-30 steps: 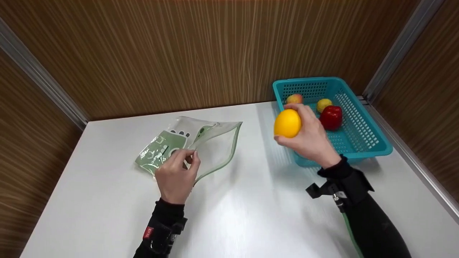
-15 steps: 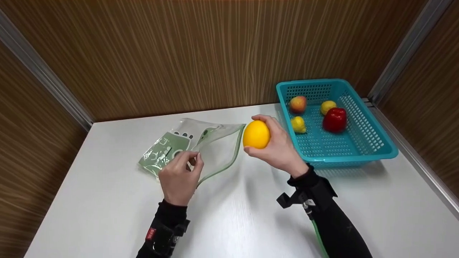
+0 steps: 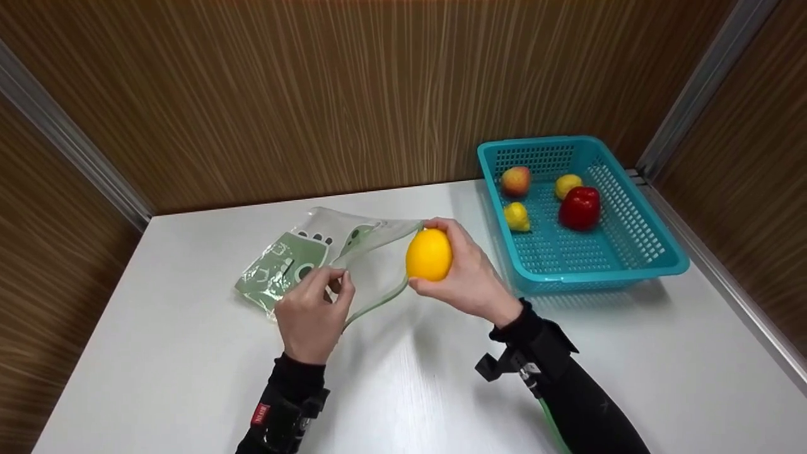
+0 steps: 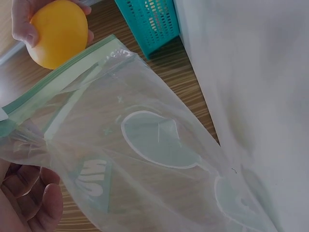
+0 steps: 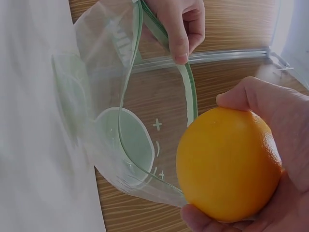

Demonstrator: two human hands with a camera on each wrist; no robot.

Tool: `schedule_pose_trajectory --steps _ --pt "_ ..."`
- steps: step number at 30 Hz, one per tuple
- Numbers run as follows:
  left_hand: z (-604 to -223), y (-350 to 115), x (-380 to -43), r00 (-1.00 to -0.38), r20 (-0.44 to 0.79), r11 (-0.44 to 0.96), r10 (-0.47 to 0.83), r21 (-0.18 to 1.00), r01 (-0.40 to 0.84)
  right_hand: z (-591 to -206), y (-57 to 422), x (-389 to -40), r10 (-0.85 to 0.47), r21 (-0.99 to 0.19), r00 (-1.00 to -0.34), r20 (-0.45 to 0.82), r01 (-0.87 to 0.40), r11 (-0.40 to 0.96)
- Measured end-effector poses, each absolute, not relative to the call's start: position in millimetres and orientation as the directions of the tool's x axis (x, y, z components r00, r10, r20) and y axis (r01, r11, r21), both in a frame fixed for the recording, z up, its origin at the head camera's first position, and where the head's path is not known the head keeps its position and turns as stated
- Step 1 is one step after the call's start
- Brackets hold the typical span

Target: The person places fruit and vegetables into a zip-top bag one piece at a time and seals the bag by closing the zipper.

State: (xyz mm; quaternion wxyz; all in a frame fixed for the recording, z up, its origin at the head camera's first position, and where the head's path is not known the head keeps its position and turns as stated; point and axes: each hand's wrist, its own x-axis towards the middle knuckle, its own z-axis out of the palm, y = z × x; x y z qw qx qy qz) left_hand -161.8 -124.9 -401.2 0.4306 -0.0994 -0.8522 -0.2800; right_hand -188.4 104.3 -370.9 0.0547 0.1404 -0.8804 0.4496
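My L hand (image 3: 313, 315) pinches bag (image 3: 301, 253) at rim — prob. to spread mouth. My R hand (image 3: 468, 272) grips orange (image 3: 429, 255) by mouth, from behind — prob. so fruit, not knuckles, faces it.

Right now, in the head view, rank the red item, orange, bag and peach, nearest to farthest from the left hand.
1. Bag: pinched by the left hand.
2. Orange: held in the right hand.
3. Peach: basket's far left corner.
4. Red item: farther right in the basket.
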Motion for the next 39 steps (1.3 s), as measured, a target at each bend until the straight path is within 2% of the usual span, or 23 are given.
schedule_pose_trajectory --steps 11,22,30,39 --pt "-401 -118 -160 -0.614 0.788 0.815 -0.042 0.382 0.435 -386 84 -179 -0.346 -0.692 -0.898 0.272 -0.433 0.578" --pt "-400 -113 -156 -0.591 0.806 0.781 0.019 0.357 0.512 -394 74 -178 -0.274 -0.651 -0.954 0.122 -0.286 0.703" --pt "-401 -111 -153 -0.582 0.812 0.777 0.044 0.338 0.531 -402 63 -177 -0.273 -0.620 -0.952 0.140 -0.300 0.725" --pt "-398 -108 -151 -0.564 0.823 0.770 0.065 0.318 0.554 -416 54 -183 -0.315 -0.526 -0.928 0.199 -0.373 0.765"
